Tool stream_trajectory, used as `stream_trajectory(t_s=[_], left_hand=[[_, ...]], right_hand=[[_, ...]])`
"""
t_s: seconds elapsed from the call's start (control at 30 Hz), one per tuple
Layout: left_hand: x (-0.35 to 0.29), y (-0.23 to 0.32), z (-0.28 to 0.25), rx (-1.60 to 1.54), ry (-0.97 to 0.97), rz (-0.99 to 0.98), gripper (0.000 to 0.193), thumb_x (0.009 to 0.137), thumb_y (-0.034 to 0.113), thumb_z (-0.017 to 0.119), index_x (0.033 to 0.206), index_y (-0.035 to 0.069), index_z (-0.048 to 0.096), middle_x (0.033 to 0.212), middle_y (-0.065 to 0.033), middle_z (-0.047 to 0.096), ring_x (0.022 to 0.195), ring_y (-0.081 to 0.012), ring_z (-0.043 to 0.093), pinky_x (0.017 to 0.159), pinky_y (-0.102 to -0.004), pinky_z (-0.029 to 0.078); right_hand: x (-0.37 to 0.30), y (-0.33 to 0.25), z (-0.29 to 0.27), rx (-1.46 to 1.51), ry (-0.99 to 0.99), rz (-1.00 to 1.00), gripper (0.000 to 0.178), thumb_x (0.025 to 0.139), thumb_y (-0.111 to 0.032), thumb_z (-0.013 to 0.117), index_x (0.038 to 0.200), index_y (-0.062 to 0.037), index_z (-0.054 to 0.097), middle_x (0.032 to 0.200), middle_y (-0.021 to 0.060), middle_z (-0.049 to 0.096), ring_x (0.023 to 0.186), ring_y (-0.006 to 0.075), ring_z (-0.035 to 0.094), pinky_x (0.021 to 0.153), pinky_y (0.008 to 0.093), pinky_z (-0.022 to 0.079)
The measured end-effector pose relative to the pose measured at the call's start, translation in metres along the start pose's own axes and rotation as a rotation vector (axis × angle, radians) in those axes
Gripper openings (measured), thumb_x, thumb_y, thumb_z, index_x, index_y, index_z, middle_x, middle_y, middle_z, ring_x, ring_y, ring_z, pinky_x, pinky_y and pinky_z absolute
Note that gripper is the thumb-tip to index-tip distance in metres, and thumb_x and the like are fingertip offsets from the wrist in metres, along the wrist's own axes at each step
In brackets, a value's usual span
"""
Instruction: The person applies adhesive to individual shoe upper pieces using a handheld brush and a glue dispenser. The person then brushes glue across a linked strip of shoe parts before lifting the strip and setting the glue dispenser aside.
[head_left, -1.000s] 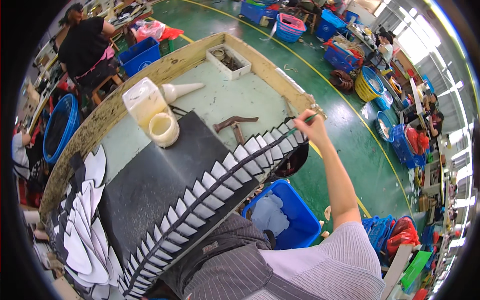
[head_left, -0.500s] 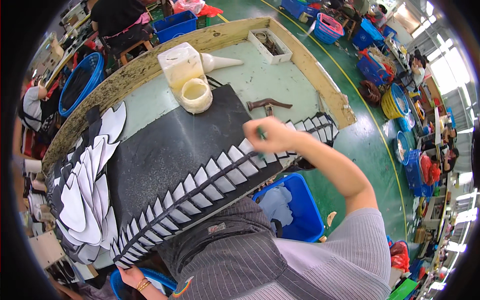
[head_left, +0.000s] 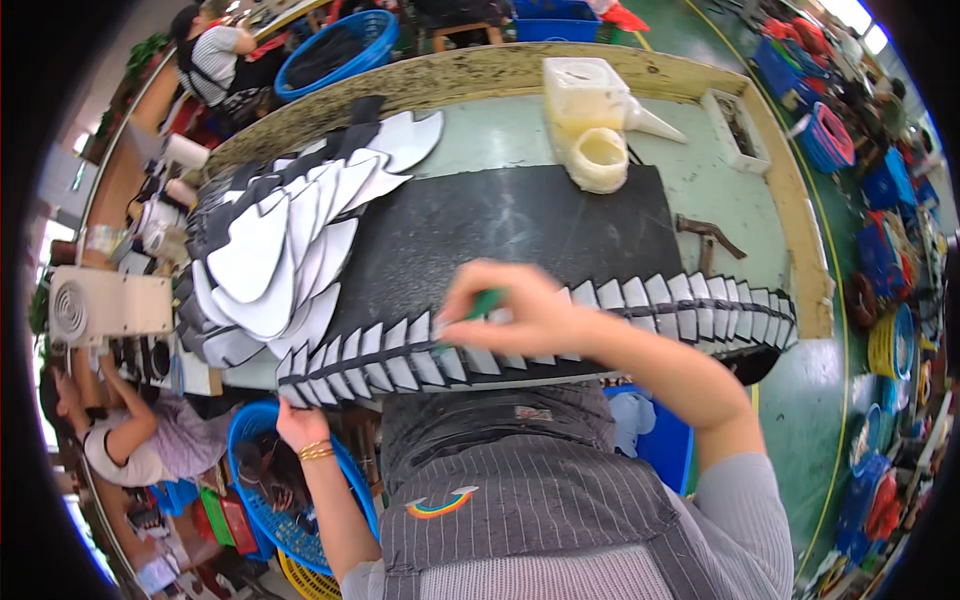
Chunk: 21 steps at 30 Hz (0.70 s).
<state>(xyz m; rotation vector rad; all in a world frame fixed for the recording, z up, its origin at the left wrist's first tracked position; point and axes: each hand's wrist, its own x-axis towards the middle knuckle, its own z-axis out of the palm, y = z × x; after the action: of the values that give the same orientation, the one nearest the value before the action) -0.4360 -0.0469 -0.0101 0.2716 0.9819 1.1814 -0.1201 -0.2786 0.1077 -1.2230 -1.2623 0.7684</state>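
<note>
A long row of overlapping white pieces with black edges (head_left: 640,298) runs along the near edge of the table, a dark band down its middle. My left hand (head_left: 303,425) pinches the row's left end at the table edge. Over the row's middle, my right hand (head_left: 520,310) is closed around what looks like a small green-handled brush (head_left: 487,300), its tip blurred by motion. Beneath and behind the row lies a black mat (head_left: 500,220). To the left a loose pile of white, curved cut pieces (head_left: 255,250) with black parts is heaped.
At the back stand a glue-stained white container (head_left: 580,85) with a round cup and spout, and a small white box (head_left: 735,130). A hammer (head_left: 708,236) lies on the right. A wooden rim (head_left: 480,68) borders the table. Blue baskets (head_left: 340,50) and several people are around.
My right hand has moved leftward along the row with the brush. My left hand still holds the left end. The view has turned, so the table appears more level.
</note>
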Motion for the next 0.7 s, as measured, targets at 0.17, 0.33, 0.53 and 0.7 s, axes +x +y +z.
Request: stream_trajectory(t_s=[0.17,0.33,0.53,0.7], left_hand=[[-0.016,0.000,0.006,-0.001,-0.003,0.044,0.033,0.092,0.017,0.036,0.116,0.000,0.048,0.120,-0.0118,0.053,0.113,-0.0249,0.048,0.099,-0.0422,0.033],[-0.012,-0.006,-0.002,-0.027,-0.151,0.036,0.032,0.089,0.015,0.039,0.115,0.000,0.049,0.119,-0.0109,0.054,0.113,-0.0250,0.048,0.099,-0.0429,0.032],[-0.017,-0.008,-0.009,-0.074,-0.190,0.083,0.027,0.090,0.015,0.039,0.111,0.001,0.051,0.112,-0.0105,0.057,0.107,-0.0227,0.052,0.096,-0.0385,0.037],[-0.024,-0.016,-0.002,-0.106,-0.243,0.123,0.024,0.091,0.016,0.039,0.110,0.005,0.049,0.110,-0.0081,0.057,0.102,-0.0226,0.054,0.088,-0.0396,0.042]], right_hand=[[0.057,0.032,0.087,-0.105,-0.227,-0.093,0.027,0.075,-0.021,0.065,0.080,-0.0008,0.047,0.071,0.0103,0.056,0.066,0.0205,0.059,0.058,0.0323,0.049],[0.006,0.029,-0.026,-0.237,-0.214,0.265,0.025,0.067,-0.021,0.061,0.079,-0.0011,0.051,0.068,0.0037,0.052,0.063,0.0110,0.048,0.056,0.0281,0.042],[0.033,-0.018,-0.042,-0.142,-0.035,0.338,0.014,0.073,-0.008,0.063,0.073,-0.0030,0.050,0.071,0.0016,0.054,0.063,0.0070,0.051,0.056,0.0214,0.043],[0.129,0.012,0.142,-0.046,-0.322,-0.054,0.025,0.075,-0.022,0.070,0.080,-0.0019,0.055,0.071,0.0091,0.057,0.061,0.0131,0.056,0.056,0.0269,0.046]])
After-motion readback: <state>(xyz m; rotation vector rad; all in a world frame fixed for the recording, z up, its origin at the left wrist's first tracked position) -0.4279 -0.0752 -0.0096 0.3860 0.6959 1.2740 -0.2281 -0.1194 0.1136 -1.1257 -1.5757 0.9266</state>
